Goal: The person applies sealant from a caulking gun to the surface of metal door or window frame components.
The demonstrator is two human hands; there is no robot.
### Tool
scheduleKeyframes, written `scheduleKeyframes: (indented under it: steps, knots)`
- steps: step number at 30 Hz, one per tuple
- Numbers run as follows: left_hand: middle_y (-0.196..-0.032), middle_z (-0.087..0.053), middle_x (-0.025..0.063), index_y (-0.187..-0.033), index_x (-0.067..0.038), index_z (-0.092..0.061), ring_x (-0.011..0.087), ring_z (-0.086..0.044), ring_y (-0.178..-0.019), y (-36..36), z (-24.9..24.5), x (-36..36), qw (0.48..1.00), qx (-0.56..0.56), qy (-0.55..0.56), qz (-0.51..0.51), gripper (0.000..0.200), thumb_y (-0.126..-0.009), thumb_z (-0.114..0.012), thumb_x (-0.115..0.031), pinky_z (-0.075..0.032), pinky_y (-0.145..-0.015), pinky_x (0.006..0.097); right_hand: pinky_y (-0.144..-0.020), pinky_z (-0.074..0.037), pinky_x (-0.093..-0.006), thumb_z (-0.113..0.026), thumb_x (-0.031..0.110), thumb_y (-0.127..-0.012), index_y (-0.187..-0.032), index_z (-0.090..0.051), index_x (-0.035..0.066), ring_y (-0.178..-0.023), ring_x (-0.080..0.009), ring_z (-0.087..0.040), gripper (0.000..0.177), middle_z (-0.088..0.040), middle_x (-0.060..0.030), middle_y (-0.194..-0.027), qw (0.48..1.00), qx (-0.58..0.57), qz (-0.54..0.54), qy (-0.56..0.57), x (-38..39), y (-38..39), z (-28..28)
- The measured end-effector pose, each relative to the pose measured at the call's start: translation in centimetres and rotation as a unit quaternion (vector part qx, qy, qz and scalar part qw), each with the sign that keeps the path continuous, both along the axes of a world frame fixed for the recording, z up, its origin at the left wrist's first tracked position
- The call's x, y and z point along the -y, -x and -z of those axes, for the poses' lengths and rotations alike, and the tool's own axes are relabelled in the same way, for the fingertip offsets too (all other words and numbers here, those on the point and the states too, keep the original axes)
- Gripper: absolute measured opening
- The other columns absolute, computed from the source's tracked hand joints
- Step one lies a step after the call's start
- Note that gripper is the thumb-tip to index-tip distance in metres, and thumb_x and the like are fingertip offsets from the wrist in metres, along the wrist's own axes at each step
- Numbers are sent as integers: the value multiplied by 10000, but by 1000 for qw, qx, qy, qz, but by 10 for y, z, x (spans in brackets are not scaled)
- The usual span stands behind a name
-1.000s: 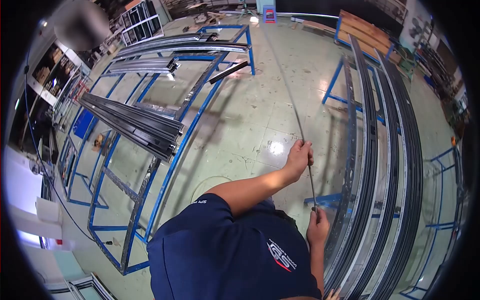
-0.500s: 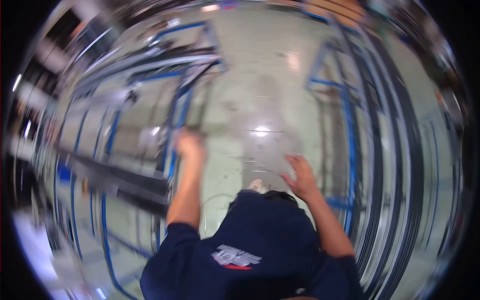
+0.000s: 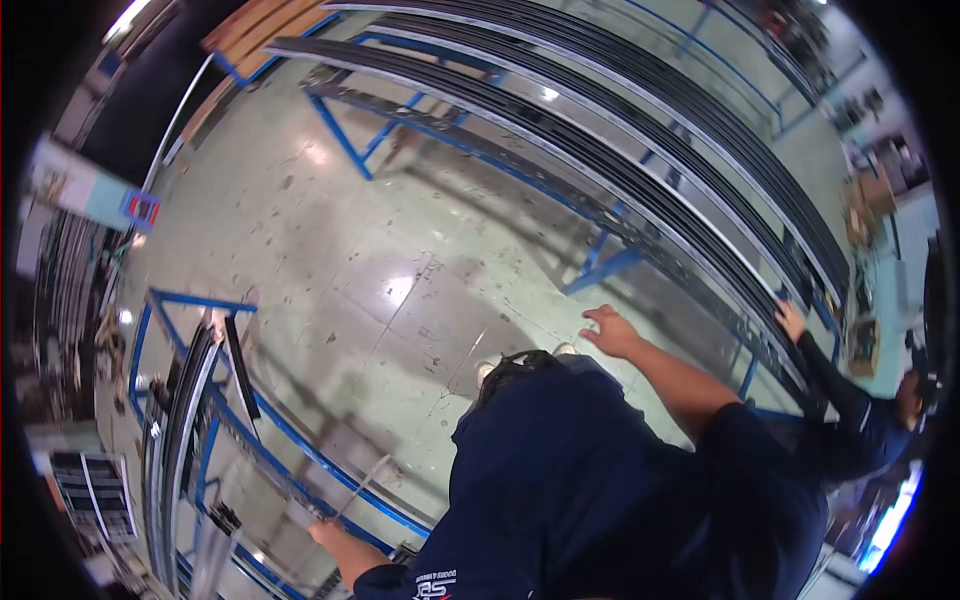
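Floor tiles lie beneath a thin strip (probably light and springy, best held mid-length) at the left hand, its grip unclear; right hand empty, loosely spread.

Glare marked the floor, with soft shadows beside it. A bright light showed upper left. Fisheye curvature bent the long profiles; corners were black.

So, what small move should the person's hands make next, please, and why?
Probably bring the right hand toward the thin strip: that hand hangs open and empty over the floor, while the left hand, by the blue-framed rack, seems to hold the strip alone.
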State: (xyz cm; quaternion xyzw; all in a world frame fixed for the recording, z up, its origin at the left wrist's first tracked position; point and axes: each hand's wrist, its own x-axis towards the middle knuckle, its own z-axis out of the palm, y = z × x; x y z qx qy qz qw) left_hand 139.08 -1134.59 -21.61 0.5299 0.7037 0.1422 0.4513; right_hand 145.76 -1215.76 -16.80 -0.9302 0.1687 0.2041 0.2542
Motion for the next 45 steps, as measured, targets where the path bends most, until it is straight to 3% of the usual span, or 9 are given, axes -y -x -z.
scheduleKeyframes:
  steps: [5,9,16,22,26,30,37,44,45]
  knots:
    - [-727,-572,133,-857,-4,-607,262,-566,-720,-3,-1,-32,933,-212,-85,279,231,-847,-523,-218,-424,-659,383,-984,-469,-431,-623,388,-869,-1235,-616,81,-1184,-353,-560,478,-569,-196,-1279,971,-143,183,56,57,87,33]
    - [-790,-642,182,-883,20,-652,291,-617,-855,0,-18,-64,468,-336,-295,762,246,-848,-593,-216,-463,-817,406,-973,-485,-405,-646,381,-850,-1222,-633,90,-1134,-336,-610,473,-651,-183,-1199,961,-137,235,59,61,133,50]
    - [-1004,-599,209,-1098,29,-550,322,-590,-982,-38,8,7,542,-417,-434,587,420,-869,-546,-323,-452,-881,450,-930,-505,-391,-658,391,-849,-1195,-638,70,-1076,-334,-634,473,-668,-183,-1151,957,-66,280,-28,10,147,75]
    - [-1187,-561,232,-1283,37,-462,349,-566,-1091,-127,53,88,539,-197,-664,479,602,-887,-505,-415,-442,-936,487,-916,-505,-399,-657,380,-845,-1153,-649,44,-1032,-341,-643,456,-678,-193,-1097,929,-24,363,-63,12,162,79]
    - [-1472,-388,242,-1440,37,-351,407,-328,-1386,-195,-9,288,600,-138,-482,624,821,-828,-641,-428,-274,-1128,513,-891,-510,-409,-681,379,-818,-1105,-667,29,-982,-343,-649,453,-680,-210,-1042,888,-6,450,-98,30,178,103]
    - [-1401,-439,249,-1422,-4,-396,422,-399,-1305,-263,-40,443,493,124,-470,721,713,-832,-690,-276,-314,-1077,517,-893,-510,-406,-692,363,-812,-1123,-663,36,-1002,-334,-647,452,-681,-210,-1054,880,-41,463,-99,58,178,120]
    - [-1407,-432,207,-1424,-50,-418,386,-387,-1310,-346,-94,608,470,180,-413,759,677,-830,-705,-204,-276,-1095,487,-506,-498,-348,-716,323,-843,-1157,-640,59,-598,-189,-622,418,-672,-88,-778,786,-65,562,-248,135,163,143]
    - [-1411,-443,206,-1403,-25,-432,379,-381,-1327,-410,-115,708,357,239,-407,806,637,-847,-695,-194,-263,-1107,491,-485,-446,-287,-641,277,-882,-1245,-596,31,-627,-138,-609,441,-660,-75,-837,700,38,678,-220,212,126,110]
    - [-1395,-467,219,-1388,-12,-448,388,-402,-1316,-423,-111,724,319,271,-392,819,615,-855,-691,-198,-271,-1108,493,-538,-479,-302,-635,268,-880,-1240,-598,6,-647,-160,-621,447,-675,-102,-875,774,95,610,-141,218,134,132]
